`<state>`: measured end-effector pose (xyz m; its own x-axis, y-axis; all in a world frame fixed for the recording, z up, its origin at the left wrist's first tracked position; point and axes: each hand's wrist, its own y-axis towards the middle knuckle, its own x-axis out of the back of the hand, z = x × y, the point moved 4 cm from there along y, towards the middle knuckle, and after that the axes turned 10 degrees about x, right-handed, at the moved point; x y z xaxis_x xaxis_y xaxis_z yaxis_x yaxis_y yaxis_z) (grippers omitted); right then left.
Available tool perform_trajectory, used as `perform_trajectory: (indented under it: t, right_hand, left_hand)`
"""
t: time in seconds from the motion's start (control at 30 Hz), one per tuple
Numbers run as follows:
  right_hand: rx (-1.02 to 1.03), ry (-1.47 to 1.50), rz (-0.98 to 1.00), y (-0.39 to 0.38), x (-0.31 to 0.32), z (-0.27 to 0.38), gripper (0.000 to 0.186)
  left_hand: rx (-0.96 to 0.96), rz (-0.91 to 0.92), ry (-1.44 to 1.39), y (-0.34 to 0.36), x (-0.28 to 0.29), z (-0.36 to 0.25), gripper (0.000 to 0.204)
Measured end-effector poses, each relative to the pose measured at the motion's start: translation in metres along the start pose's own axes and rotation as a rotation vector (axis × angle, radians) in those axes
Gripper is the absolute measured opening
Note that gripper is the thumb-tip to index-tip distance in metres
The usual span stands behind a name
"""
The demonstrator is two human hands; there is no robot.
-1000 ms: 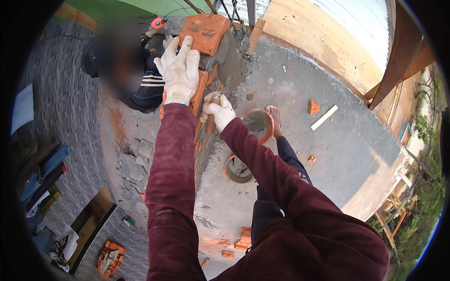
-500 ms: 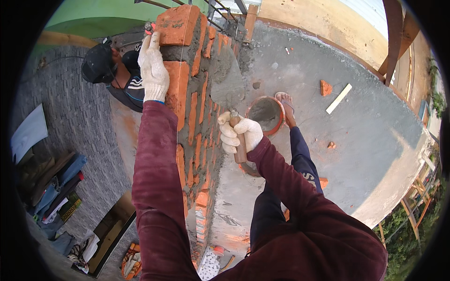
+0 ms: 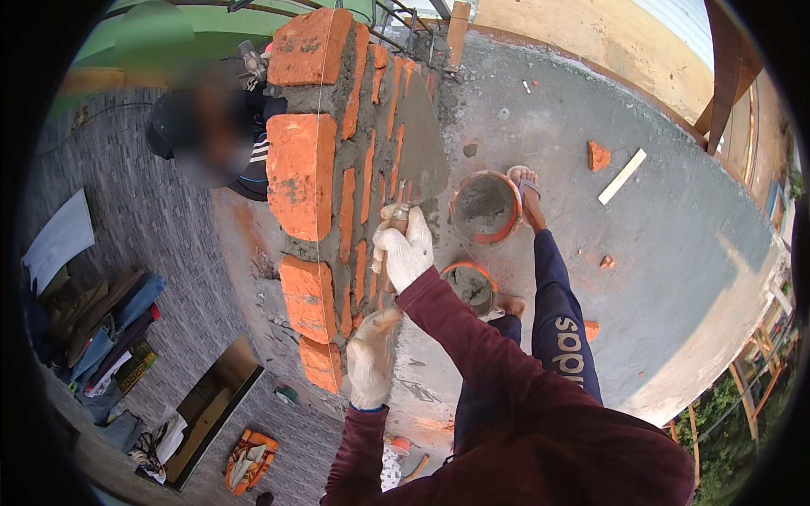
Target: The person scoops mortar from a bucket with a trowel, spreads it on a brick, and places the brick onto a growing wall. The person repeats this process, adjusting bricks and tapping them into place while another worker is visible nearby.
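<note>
Down from the top bricks at the upper left, my left grip [image 3: 369, 367] has come to the lower centre, beside the brick wall [image 3: 369, 177] and just below my right grip [image 3: 407, 249]. Its fingers are blurred, so I cannot tell how far open it is or whether it has hold of anything. My right grip is closed firmly around the handle of the trowel [image 3: 422, 143], mid-frame, with the blade pointing toward the upper edge. I seem to hold it by the handle to keep my fingers clear of the grey, mortar-smeared blade.

White string [image 3: 318, 173] runs along the top bricks, apparently as a straight guide for their edges. Right of the wall, two buckets stand by my feet, likely so that their contents stay within reach. Both hold grey mortar: the upper bucket [image 3: 506, 230], with its orange inner wall bare above the mix, sits next to my sandalled foot [image 3: 525, 181], and the lower bucket [image 3: 483, 271] sits just beyond my right wrist, partly hidden. At lower left lies a long, dark-edged box [image 3: 236, 415], brown inside; I cannot make out anything in its depth.
</note>
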<state>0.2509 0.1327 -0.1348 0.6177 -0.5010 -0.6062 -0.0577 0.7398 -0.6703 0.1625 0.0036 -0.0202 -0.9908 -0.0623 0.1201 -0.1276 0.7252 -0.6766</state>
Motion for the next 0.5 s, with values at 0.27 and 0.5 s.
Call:
perform_trajectory:
  t: [0.27, 0.5]
  right_hand:
    - [-0.390, 0.978, 0.761, 0.077, 0.023, 0.008, 0.053]
    - [-0.460, 0.819, 0.756, 0.009, 0.001, -0.067, 0.071]
  left_hand:
    - [0.766, 0.115, 0.418, -0.111, -0.027, 0.201, 0.053]
    - [0.634, -0.037, 0.404, -0.145, -0.030, 0.261, 0.049]
